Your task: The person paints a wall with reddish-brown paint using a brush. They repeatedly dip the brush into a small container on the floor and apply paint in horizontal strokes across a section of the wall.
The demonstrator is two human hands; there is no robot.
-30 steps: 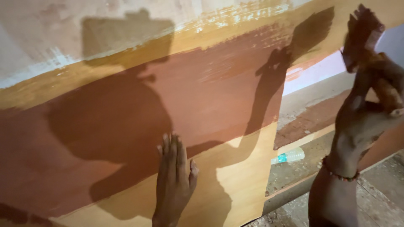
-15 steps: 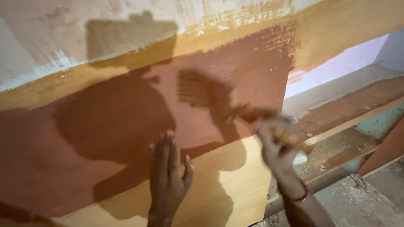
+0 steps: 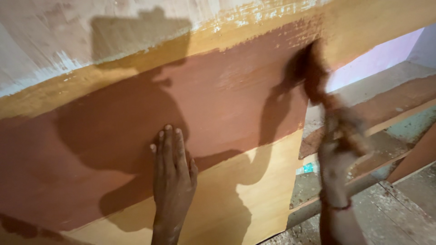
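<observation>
A large wooden board (image 3: 254,181) leans in front of me, its middle coated with a wide band of reddish-brown paint (image 3: 136,118) and its top part whitish. My left hand (image 3: 171,177) lies flat on the board, fingers together, across the lower edge of the painted band. My right hand (image 3: 343,131) is blurred with motion and grips a paintbrush (image 3: 313,68), whose bristles touch the right edge of the painted band near the board's end. A thin band circles my right wrist.
Right of the board lie planks (image 3: 386,104) and a rough, dusty floor (image 3: 399,213). A small green-and-white packet (image 3: 306,169) rests on the ground by the board's edge. A pale violet wall (image 3: 377,59) shows behind.
My right hand came down from the upper right to the board, then swept the brush up and right to the painted band's end. My left hand stayed pressed flat.
</observation>
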